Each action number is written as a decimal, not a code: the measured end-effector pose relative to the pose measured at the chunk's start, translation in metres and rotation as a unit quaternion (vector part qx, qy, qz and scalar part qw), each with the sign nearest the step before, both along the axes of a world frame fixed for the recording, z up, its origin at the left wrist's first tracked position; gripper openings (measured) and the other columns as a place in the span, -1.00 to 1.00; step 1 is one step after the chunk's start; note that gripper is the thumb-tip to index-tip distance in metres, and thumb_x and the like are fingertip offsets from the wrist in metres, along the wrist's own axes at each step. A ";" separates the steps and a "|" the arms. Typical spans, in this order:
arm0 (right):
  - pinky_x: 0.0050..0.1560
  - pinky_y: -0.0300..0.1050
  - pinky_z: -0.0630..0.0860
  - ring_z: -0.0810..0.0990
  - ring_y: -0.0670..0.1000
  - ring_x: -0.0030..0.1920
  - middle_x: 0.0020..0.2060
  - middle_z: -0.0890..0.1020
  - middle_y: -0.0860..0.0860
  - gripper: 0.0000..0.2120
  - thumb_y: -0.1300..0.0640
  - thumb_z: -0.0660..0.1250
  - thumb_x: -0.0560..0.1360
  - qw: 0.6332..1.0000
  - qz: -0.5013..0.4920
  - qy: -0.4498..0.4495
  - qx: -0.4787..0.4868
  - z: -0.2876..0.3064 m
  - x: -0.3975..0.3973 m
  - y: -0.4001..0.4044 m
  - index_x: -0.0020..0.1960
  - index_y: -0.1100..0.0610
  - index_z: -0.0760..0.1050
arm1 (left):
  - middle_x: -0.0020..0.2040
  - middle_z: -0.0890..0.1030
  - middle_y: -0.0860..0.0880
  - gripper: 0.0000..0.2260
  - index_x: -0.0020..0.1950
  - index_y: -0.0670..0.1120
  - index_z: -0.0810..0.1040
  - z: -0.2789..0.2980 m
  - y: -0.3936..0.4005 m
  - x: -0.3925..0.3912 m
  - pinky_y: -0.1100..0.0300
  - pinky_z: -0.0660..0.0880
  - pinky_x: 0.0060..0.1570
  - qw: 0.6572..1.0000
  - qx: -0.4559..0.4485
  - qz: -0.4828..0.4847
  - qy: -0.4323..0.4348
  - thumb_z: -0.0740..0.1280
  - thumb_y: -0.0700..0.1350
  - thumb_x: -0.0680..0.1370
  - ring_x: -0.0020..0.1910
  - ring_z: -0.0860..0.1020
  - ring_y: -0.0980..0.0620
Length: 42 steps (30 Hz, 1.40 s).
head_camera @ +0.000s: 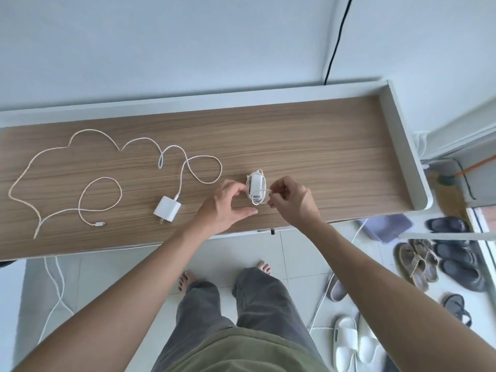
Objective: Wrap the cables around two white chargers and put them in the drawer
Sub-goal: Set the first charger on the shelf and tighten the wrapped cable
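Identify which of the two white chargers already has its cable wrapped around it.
The charger between the two hands; its cable is coiled round it. The other charger, further left, trails a loose cable.

Right hand (pixel 291 201) curling over cable end, fingertip grip hiding from view. Left hand (pixel 226 204) covering near-left edge of wrapped charger (pixel 256 190); contact unclear. Loose charger (pixel 167 209) prongs too small for detail. Table (pixel 322 146) running off left edge. Drawer front hiding under tabletop. Sandals (pixel 418 260) blurring at right.
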State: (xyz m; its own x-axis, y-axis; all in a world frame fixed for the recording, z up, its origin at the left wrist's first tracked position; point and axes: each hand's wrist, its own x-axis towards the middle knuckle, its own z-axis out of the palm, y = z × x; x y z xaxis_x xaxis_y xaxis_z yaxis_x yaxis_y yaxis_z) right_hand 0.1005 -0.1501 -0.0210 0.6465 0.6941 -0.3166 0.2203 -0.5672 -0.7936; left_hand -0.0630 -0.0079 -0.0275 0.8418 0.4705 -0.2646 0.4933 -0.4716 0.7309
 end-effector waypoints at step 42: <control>-0.17 0.09 0.73 0.76 0.09 -0.26 -0.28 0.71 0.09 -0.86 0.15 0.47 0.51 0.976 -0.135 0.172 -0.001 -0.036 0.031 0.055 -0.04 0.24 0.63 | -0.09 0.75 -0.06 -0.87 0.10 -0.07 0.74 -0.042 0.024 0.062 -0.04 0.72 -0.08 0.954 -0.177 0.243 -0.003 0.48 -0.11 0.57 -0.11 0.76 -0.11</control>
State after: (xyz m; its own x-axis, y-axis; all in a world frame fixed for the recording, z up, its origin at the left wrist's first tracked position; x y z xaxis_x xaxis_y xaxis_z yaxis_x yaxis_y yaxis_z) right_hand 0.1312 -0.0949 -0.0572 0.6606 0.5129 -0.5483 -0.2164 -0.5692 -0.7932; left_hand -0.0009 0.0162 -0.0699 0.5490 0.6874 -0.4754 0.5863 0.0887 0.8053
